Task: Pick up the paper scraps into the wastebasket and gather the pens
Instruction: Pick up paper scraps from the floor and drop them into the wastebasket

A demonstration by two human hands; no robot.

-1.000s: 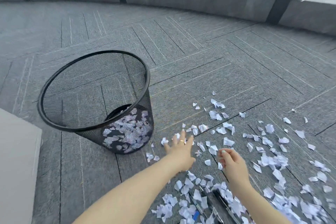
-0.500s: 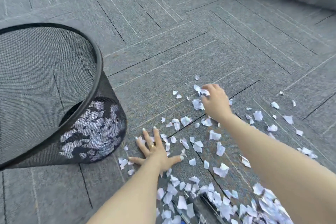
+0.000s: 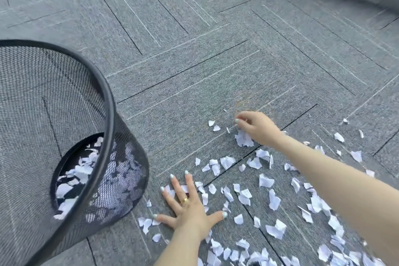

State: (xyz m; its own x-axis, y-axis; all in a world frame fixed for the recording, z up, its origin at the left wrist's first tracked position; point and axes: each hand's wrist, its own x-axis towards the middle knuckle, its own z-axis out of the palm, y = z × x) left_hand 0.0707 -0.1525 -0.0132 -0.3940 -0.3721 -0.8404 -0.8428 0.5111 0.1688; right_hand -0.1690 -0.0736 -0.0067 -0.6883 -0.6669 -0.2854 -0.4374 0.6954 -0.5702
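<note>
Everywhere paper scraps (image 3: 265,180) — wastebasket (image 3: 112,114) left of hands.

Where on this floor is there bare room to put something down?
Bare carpet lies beyond the right hand and behind the wastebasket. Around the left hand and rightward, paper scraps crowd it.

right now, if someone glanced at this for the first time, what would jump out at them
White paper scraps litter the grey carpet across the lower right. At left stands a black mesh wastebasket, with scraps already in its bottom. The left hand lies flat with fingers spread near the basket, while the right hand reaches further out, curled over a small bunch of scraps.
</note>
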